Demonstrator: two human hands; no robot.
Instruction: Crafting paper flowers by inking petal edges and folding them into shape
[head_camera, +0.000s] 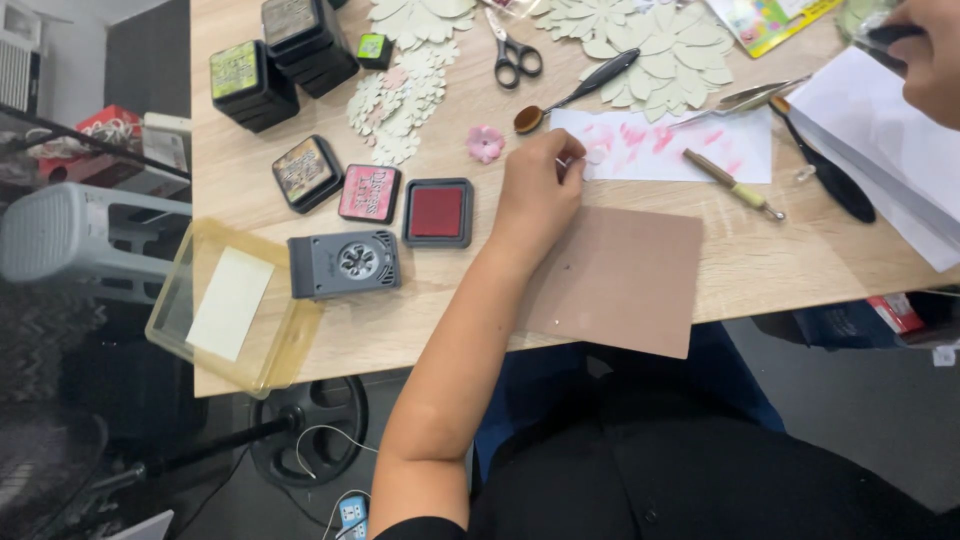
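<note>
Your left hand (538, 190) rests on the pale wood-grain bench (760, 262), fingers curled and pinched on a small pale paper flower piece (596, 156) at the near edge of the white paper sheet smeared with pink ink (690, 150) — the piece is mostly hidden by your fingertips. Your right hand (932, 55) sits at the top right corner, closed around a dark handle (890, 34); what the handle belongs to cannot be told. Just below your left hand lies a brown cardboard mat (625, 285), its near edge overhanging the bench. Left of that hand: an open red ink pad (437, 212), a closed pink-labelled ink pad (369, 193), a closed dark ink pad with a tan label (305, 172), and a grey flower-shaped paper punch (345, 264). A finished pink paper flower (485, 143) lies just above the red pad. Further back — stacks of black ink pads with green labels (250, 85), a scatter of cream die-cut paper flowers (400, 100), black-handled scissors (512, 50) and a black-handled blending brush (575, 92). Beside the pink-smeared sheet lie a wooden-handled stylus (732, 184) and a black oval-handled tool (828, 172). At the bench's left corner sits a clear yellowish plastic tray holding a white card (232, 305).
</note>
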